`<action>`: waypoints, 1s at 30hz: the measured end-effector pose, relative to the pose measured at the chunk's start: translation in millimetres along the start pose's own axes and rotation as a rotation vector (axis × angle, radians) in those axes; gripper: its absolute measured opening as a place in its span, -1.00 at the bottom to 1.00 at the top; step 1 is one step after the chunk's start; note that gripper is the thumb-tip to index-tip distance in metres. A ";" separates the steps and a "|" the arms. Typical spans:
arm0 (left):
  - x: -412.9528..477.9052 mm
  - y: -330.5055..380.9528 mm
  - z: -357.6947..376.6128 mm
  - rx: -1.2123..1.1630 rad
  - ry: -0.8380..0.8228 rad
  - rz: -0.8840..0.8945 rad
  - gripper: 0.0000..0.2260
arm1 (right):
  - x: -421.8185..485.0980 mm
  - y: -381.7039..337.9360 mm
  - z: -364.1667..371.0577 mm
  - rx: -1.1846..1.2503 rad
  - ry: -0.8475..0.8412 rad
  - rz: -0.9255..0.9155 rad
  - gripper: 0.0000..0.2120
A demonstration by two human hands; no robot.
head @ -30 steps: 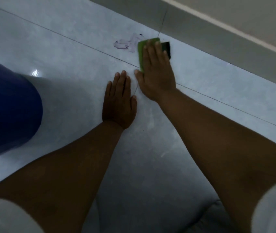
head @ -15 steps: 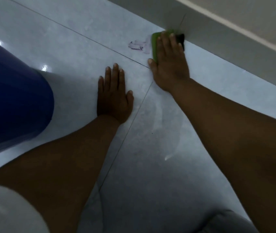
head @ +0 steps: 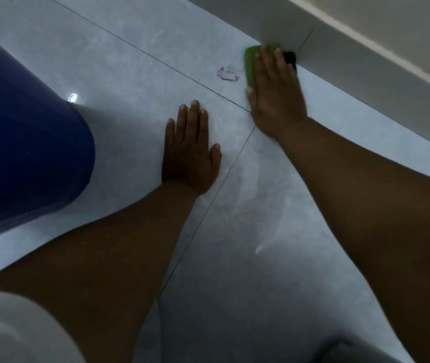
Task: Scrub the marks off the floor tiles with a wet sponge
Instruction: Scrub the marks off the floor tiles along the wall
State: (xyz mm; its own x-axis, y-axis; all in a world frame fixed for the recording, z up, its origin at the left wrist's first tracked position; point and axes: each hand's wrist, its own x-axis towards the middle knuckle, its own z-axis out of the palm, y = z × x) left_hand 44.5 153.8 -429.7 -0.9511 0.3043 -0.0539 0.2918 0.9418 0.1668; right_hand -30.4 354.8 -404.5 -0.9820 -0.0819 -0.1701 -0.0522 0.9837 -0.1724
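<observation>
A green sponge (head: 250,64) with a dark side lies flat on the pale grey floor tile (head: 135,61), up against the skirting board. My right hand (head: 274,93) presses down on it with the fingers spread over its top. A smudged purple mark (head: 226,74) sits on the tile just left of the sponge. My left hand (head: 189,150) rests flat on the floor, palm down, fingers together, holding nothing, nearer to me and left of a grout line.
A large dark blue round container (head: 25,153) stands on the floor at the left. The skirting board (head: 366,58) and wall run diagonally across the top right. Grout lines cross between the hands. White sleeves show at the bottom corners.
My right hand has slid the sponge away from me, up to the skirting board. The purple mark looks smaller and fainter. My left hand has stayed planted on the tile.
</observation>
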 end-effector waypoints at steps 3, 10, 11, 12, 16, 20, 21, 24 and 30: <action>0.9 -0.6 -1.9 -0.005 -0.005 0.005 -0.36 | 5.7 -26.9 6.1 -0.008 -0.032 -0.099 -0.43; 0.5 0.1 -1.4 -0.009 -0.003 -0.088 -0.37 | -19.1 44.5 -11.8 -0.076 -0.163 -0.433 -0.41; 0.7 1.0 -1.2 -0.003 -0.003 -0.109 -0.37 | -12.6 48.5 -14.7 -0.087 -0.152 -0.409 -0.42; 0.9 1.9 -1.2 0.000 -0.006 -0.119 -0.37 | -4.0 45.9 -16.6 -0.093 -0.138 -0.368 -0.42; 1.7 3.1 -1.7 0.002 -0.003 -0.113 -0.37 | 29.1 0.1 -17.3 -0.021 -0.085 -0.149 -0.41; 1.4 1.7 -2.2 0.011 0.003 -0.115 -0.39 | 32.1 -17.8 -11.9 0.102 -0.069 -0.169 -0.42; 1.4 1.3 -2.5 0.007 0.001 -0.114 -0.39 | 29.4 -19.5 -10.7 0.140 -0.088 -0.231 -0.42; 2.5 0.2 -2.5 -0.004 -0.011 -0.105 -0.39 | 9.1 -20.5 -7.8 0.260 -0.170 -0.381 -0.43; 1.3 1.0 -0.6 -0.017 0.030 -0.115 -0.40 | -47.7 30.4 -9.3 0.239 -0.157 -0.436 -0.46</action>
State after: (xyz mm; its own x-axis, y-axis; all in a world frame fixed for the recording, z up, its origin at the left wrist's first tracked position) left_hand 43.5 155.0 -429.0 -0.9808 0.1900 -0.0445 0.1793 0.9675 0.1782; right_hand 13.2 390.1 -392.6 -0.8382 -0.5171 -0.1734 -0.3895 0.7901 -0.4733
